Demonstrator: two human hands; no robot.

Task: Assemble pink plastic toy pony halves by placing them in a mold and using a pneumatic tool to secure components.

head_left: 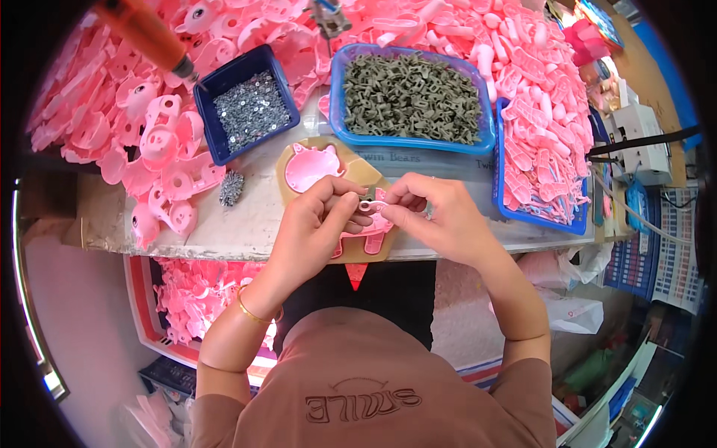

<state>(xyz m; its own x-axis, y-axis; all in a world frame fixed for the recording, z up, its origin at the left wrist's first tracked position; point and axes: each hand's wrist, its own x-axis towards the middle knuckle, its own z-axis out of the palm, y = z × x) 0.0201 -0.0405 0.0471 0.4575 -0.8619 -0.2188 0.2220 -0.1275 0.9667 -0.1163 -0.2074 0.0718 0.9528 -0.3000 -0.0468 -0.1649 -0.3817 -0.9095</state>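
My left hand [323,218] and my right hand [435,216] meet over a tan fixture block [290,160], fingers pinched together. Between the fingertips is a small pale pink piece with a ring end [366,205], with a grey-green bit right beside it. Both hands seem to grip the pink piece; the fingers partly cover it. A pink shell half [312,169] lies in the upper left of the block. Under my hands rests another pink shell part [373,243], partly hidden.
A blue tray of small grey-green parts [411,97] and a dark blue tray of screws [252,108] stand behind. At right is a blue basket of pink parts [539,187]. A small screw pile [231,187] sits left. An orange screwdriver [146,37] hangs upper left; pink shells [160,142] heap around.
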